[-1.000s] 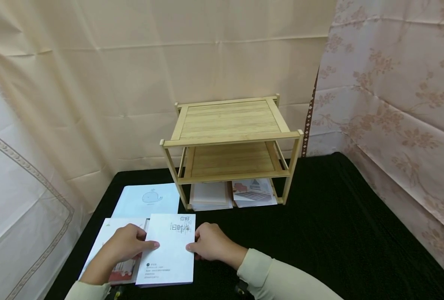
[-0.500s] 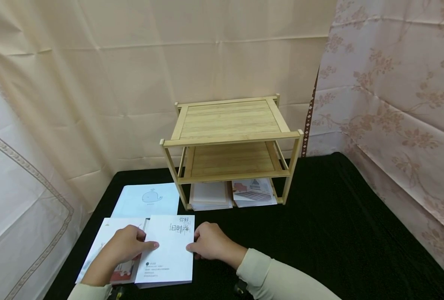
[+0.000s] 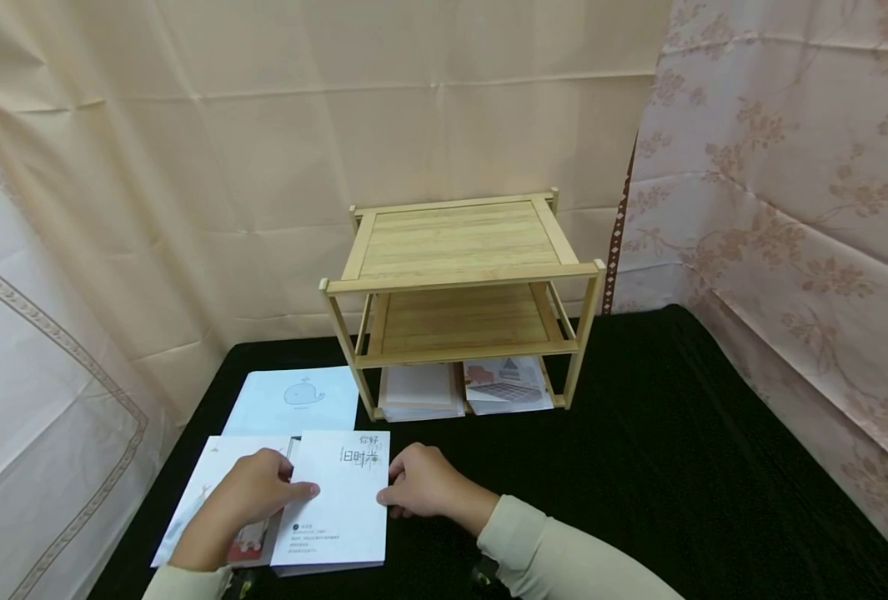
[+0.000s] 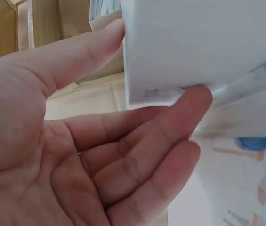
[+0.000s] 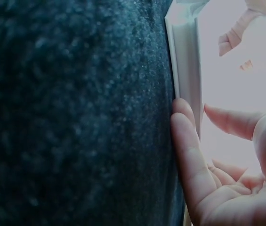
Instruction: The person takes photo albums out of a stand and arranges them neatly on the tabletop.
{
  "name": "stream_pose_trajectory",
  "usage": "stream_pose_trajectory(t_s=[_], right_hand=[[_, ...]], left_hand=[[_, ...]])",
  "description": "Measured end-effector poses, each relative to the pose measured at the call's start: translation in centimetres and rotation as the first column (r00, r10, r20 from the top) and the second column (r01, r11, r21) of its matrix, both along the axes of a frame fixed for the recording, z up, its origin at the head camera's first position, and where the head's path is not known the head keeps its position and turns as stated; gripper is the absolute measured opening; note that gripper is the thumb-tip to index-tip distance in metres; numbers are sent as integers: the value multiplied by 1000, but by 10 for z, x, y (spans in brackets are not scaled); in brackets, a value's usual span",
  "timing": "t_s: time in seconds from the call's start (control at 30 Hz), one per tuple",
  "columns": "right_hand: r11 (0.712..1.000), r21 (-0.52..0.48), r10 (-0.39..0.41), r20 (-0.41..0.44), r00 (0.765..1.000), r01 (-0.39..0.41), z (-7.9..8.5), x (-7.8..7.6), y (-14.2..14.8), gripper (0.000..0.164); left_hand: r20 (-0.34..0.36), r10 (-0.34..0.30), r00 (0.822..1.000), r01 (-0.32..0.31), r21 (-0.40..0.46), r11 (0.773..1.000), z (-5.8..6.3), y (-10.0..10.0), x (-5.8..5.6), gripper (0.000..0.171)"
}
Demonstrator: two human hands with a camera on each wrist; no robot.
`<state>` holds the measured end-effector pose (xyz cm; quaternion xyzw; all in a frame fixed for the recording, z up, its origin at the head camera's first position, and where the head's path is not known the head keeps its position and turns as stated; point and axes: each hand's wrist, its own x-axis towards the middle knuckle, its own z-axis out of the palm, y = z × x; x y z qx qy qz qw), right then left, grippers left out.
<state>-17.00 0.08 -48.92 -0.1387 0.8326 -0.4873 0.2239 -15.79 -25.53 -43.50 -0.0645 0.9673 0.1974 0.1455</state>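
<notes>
A white book [image 3: 334, 508] with grey characters on its cover lies at the front left of the table in the head view. At its left edge, my left hand [image 3: 252, 492] holds it, thumb over the cover and fingers below. My right hand [image 3: 424, 483] pinches the right edge between thumb and fingers; the right wrist view shows the thick side of the book [image 5: 188, 61] there. Partly under the white book and my left hand is an illustrated book [image 3: 214, 462] with red at its lower part. Behind it lies a pale blue whale-cover book [image 3: 271, 404].
A wooden shelf rack [image 3: 462, 275] with tiers stands at the back centre. Two stacks sit side by side on its bottom level, a plain pale stack [image 3: 421, 392] and an illustrated-cover stack [image 3: 507, 387]. Black cloth [image 3: 639, 467] covers the table, with curtains [image 3: 263, 167] around it.
The white book has slid very slightly toward me, both hands still on it. My right thumb has shifted a little to the right, to the book's edge. Everything else stays put.
</notes>
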Motion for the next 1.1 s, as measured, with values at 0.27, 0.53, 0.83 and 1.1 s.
stream_pose_trajectory(t_s=[0.27, 0.53, 0.83, 1.1], right_hand=[[998, -64, 10, 61, 998, -6, 0, -2, 6, 19], [997, -78, 4, 75, 997, 2, -1, -4, 16, 41], [995, -97, 2, 51, 999, 3, 1, -9, 34, 42], [993, -119, 16, 2, 1000, -15, 9, -14, 48, 45]], left_hand=[[-40, -5, 999, 3, -62, 998, 7, 7, -6, 72], [-66, -53, 996, 44, -127, 991, 19, 18, -9, 78], [-132, -96, 987, 83, -102, 991, 35, 38, -4, 77], [-183, -125, 975, 124, -18, 992, 45, 59, -9, 79]])
